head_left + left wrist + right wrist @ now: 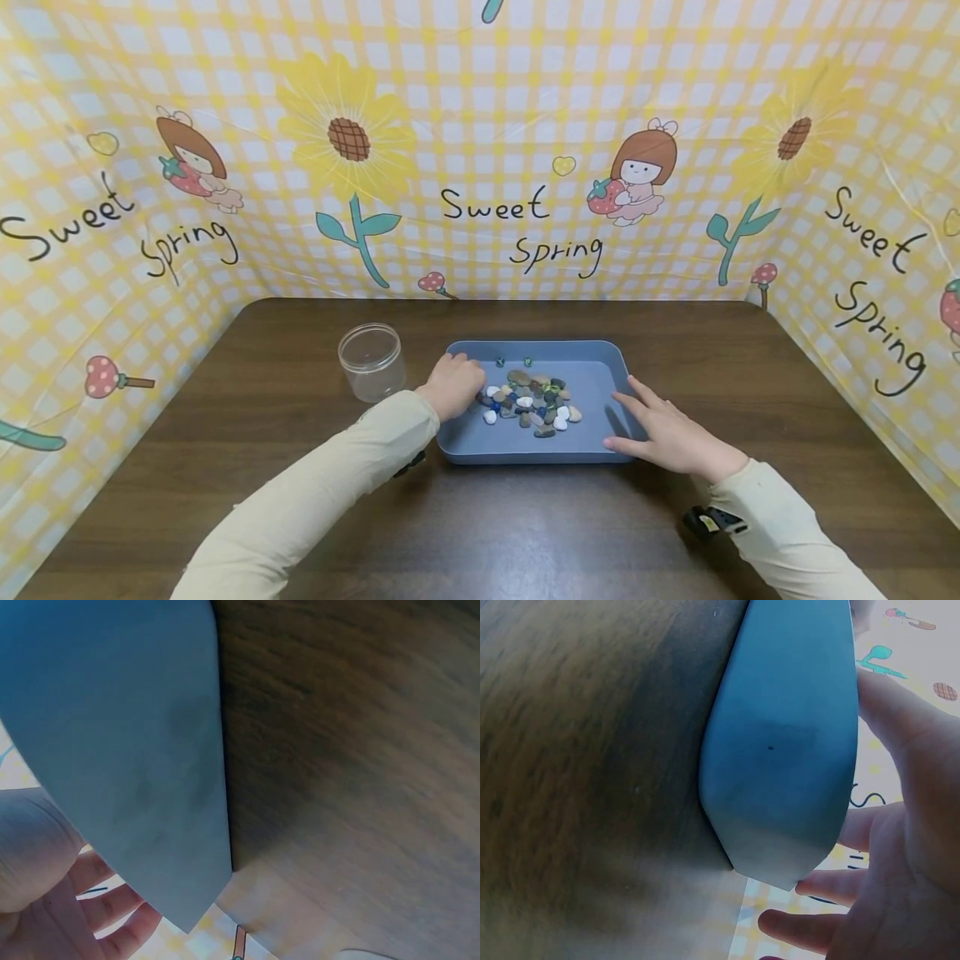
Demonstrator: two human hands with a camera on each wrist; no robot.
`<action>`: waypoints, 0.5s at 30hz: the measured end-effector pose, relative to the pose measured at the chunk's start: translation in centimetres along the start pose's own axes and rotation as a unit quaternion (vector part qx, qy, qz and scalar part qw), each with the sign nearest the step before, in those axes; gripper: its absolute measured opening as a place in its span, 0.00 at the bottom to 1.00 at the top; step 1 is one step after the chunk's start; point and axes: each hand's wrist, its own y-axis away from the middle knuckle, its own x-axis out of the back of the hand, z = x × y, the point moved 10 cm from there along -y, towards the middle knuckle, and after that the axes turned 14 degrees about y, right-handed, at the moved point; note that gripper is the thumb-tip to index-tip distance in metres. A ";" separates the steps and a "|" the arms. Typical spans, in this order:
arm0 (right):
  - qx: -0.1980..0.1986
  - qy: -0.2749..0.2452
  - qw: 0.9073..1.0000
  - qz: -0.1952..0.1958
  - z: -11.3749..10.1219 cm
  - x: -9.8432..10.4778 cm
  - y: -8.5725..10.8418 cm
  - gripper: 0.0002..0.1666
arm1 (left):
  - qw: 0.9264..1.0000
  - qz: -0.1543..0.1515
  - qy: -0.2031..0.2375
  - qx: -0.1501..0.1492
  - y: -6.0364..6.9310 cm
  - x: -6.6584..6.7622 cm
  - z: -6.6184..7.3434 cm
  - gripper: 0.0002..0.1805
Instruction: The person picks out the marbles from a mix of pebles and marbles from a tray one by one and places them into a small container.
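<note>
A blue-grey rectangular tray (510,457) lies on the table with a heap of pebbles (525,402) in white, grey, brown and dark tones. Among them are small blue pieces, and two small green glassy pieces (500,362) sit apart near the far rim. At the tray's left rim is my left hand (453,385), its fingers bent; the tray wall (150,765) hides its fingertips in the left wrist view. My right hand (667,429) spreads its fingers over the right rim, holding nothing; some of them touch or nearly touch the tray in the right wrist view.
A clear round jar (372,367) without a lid stands left of the tray, close to my left forearm. Behind the dark wooden table (300,500) and along its sides hangs a yellow checked cloth (480,125) with printed flowers.
</note>
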 end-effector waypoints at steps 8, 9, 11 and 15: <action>0.000 -0.002 1.000 -0.003 0.0 0.0 0.1 0.48 | 1.000 0.010 0.012 -0.006 0.0 0.0 -0.2 0.03; 0.000 -0.002 1.000 -0.003 0.0 0.0 0.1 0.48 | 1.000 0.012 0.016 -0.007 0.0 0.1 -0.2 0.03; -0.001 -0.002 1.000 -0.004 0.0 0.0 0.0 0.48 | 1.000 0.013 0.025 -0.009 0.0 0.0 -0.3 0.02; -0.003 -0.003 1.000 -0.004 0.0 0.0 0.1 0.48 | 0.998 0.015 0.052 -0.012 0.0 -0.1 -0.5 0.02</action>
